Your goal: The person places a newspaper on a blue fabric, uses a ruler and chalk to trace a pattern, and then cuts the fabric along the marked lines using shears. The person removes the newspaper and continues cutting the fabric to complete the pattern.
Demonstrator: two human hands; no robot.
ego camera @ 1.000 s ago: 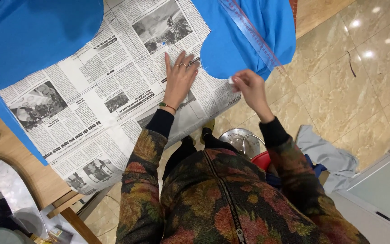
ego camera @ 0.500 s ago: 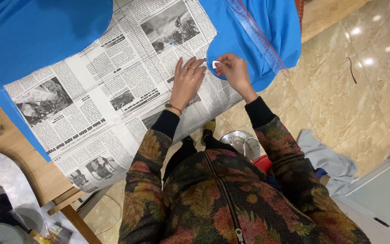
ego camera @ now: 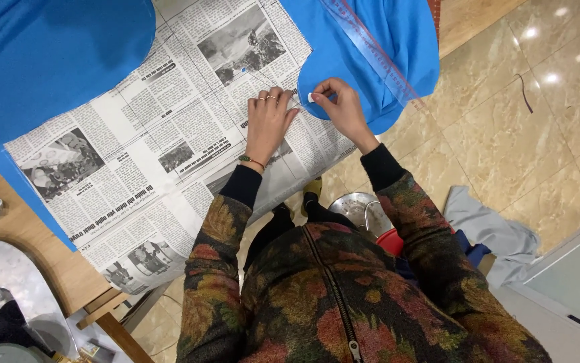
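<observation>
1. Chalk [ego camera: 311,97], a small white piece, sits pinched between thumb and fingertips of our right hand [ego camera: 340,107]; it touches the curved edge where the newspaper pattern [ego camera: 169,141] meets the blue fabric [ego camera: 377,47].
2. A second ago our right hand hung off the paper's edge; it has since come in close beside the left fingers.
3. Left hand [ego camera: 266,124] lies flat, fingers spread narrow, holding nothing, pressing the pattern just left of the chalk.
4. We judge marking along the curve is under way.
5. Clear ruler [ego camera: 370,47] lies beyond the right fingers, untouched.
</observation>
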